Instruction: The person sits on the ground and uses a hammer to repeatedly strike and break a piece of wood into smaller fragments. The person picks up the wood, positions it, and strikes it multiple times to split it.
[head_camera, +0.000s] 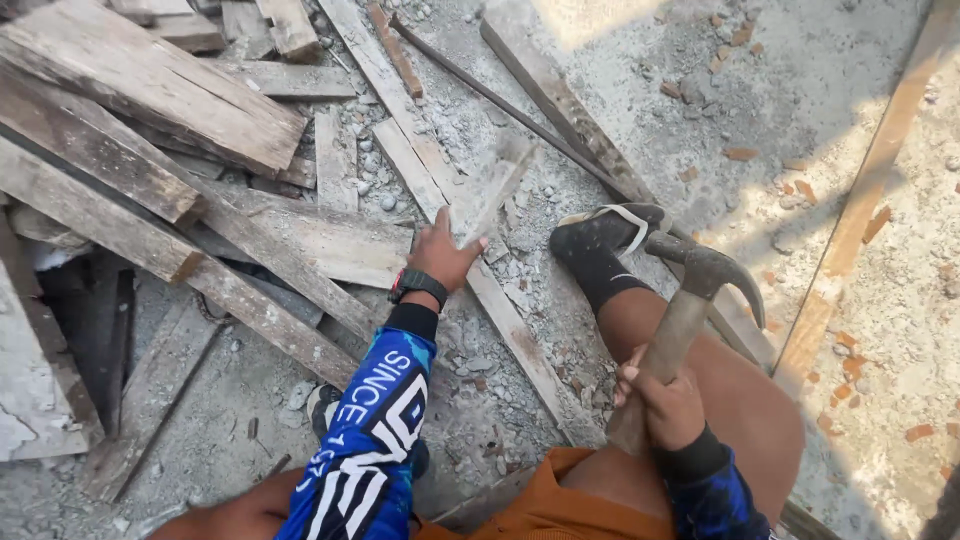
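Right hand (668, 400), fingers clamped on a claw hammer (690, 300), head raised near the sandalled foot (600, 240). Left hand (445, 255), fingers closed around a short wood strip (497, 185), tilted above rubble-strewn floor (640, 70) planks.

Stack of weathered planks (150, 110) upper left of frame, thin metal rod (500, 100) running diag. top centre, brick bits (742, 154) scattered on concrete floor (800, 80) upper right, long wood strip (870, 190) along right edge, grey rubble (470, 130) btw boards
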